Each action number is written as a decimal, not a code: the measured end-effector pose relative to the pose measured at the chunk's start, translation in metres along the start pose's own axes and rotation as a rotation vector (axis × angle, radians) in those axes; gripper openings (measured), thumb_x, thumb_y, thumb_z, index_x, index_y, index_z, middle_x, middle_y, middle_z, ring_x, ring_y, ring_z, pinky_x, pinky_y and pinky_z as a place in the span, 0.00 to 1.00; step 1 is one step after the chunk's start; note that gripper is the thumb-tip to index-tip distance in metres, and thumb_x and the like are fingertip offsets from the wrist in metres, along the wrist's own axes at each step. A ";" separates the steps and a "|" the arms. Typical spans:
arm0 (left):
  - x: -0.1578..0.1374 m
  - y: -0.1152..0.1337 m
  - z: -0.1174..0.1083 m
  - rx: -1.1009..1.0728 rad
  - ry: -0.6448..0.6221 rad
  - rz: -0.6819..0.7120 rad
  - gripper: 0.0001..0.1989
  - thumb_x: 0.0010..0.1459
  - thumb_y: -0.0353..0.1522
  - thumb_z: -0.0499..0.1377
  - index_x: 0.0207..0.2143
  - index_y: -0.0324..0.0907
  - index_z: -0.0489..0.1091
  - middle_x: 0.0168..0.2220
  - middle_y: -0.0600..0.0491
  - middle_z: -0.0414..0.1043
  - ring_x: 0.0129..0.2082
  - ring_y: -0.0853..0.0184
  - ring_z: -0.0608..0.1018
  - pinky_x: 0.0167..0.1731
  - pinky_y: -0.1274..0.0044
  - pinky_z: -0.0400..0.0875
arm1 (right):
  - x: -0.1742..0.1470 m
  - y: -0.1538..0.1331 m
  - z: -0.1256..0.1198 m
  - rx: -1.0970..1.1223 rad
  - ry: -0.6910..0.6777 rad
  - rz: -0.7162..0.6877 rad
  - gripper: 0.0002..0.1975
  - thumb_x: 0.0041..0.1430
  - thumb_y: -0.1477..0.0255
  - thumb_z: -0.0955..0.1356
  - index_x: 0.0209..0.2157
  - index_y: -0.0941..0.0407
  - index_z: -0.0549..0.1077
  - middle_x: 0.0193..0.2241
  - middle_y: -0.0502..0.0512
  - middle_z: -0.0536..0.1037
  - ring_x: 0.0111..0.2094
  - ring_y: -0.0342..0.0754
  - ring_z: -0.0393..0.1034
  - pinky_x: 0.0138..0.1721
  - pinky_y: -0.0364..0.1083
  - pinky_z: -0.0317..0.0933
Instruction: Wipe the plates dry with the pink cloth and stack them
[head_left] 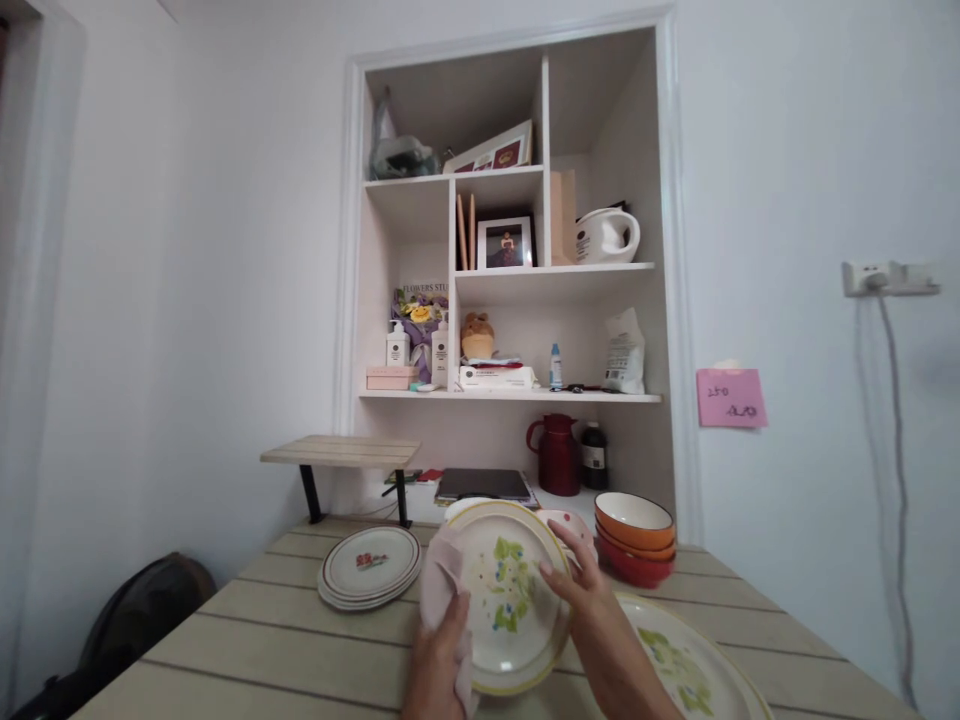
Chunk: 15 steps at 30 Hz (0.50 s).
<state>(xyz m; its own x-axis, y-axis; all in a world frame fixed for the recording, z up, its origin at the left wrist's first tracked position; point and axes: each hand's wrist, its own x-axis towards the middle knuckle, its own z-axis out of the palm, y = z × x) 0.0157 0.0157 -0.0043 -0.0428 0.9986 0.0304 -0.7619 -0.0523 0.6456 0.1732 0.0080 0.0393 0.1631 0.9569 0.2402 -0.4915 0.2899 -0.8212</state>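
A white plate (495,580) with a yellow rim and green leaf pattern is tilted up toward me above the table. My left hand (439,655) is closed on a pale pink cloth (442,580), which wraps the plate's left edge. My right hand (589,590) grips the plate's right edge, thumb on its face and fingers at the rim. Below my right forearm lies a larger plate (682,665) of the same pattern, partly hidden. A stack of several smaller plates (367,565) with a red flower sits to the left.
Orange and red bowls (636,530) are stacked at the back right, beside a pink-dotted dish (568,525). A small raised stand (341,452) occupies the back left. Behind the table (247,655), wall shelves (517,397) hold bottles and frames, with a red jug (559,455) below.
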 end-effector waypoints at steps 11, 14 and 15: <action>0.004 -0.001 -0.004 0.099 -0.100 -0.022 0.38 0.32 0.35 0.74 0.50 0.36 0.72 0.39 0.40 0.81 0.46 0.45 0.79 0.48 0.61 0.72 | -0.004 -0.026 -0.018 -0.164 -0.365 0.065 0.29 0.46 0.66 0.75 0.53 0.52 0.72 0.43 0.57 0.81 0.44 0.58 0.75 0.45 0.54 0.68; 0.005 0.000 -0.006 0.118 -0.124 -0.025 0.38 0.32 0.35 0.74 0.49 0.36 0.73 0.40 0.39 0.81 0.47 0.44 0.78 0.49 0.60 0.71 | -0.003 -0.021 -0.021 -0.115 -0.375 0.112 0.25 0.50 0.66 0.74 0.51 0.55 0.73 0.41 0.59 0.82 0.44 0.57 0.75 0.47 0.55 0.67; 0.005 0.000 -0.008 0.126 -0.133 -0.029 0.38 0.32 0.36 0.74 0.50 0.36 0.73 0.40 0.39 0.80 0.47 0.44 0.78 0.50 0.60 0.70 | -0.003 -0.020 -0.021 -0.087 -0.365 0.140 0.25 0.50 0.66 0.74 0.51 0.56 0.73 0.40 0.59 0.82 0.43 0.57 0.76 0.48 0.55 0.66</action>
<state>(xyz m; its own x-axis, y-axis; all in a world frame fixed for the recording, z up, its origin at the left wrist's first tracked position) 0.0110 0.0208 -0.0102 0.0703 0.9919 0.1061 -0.6740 -0.0312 0.7381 0.2008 -0.0009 0.0438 -0.2227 0.9344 0.2782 -0.4102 0.1691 -0.8962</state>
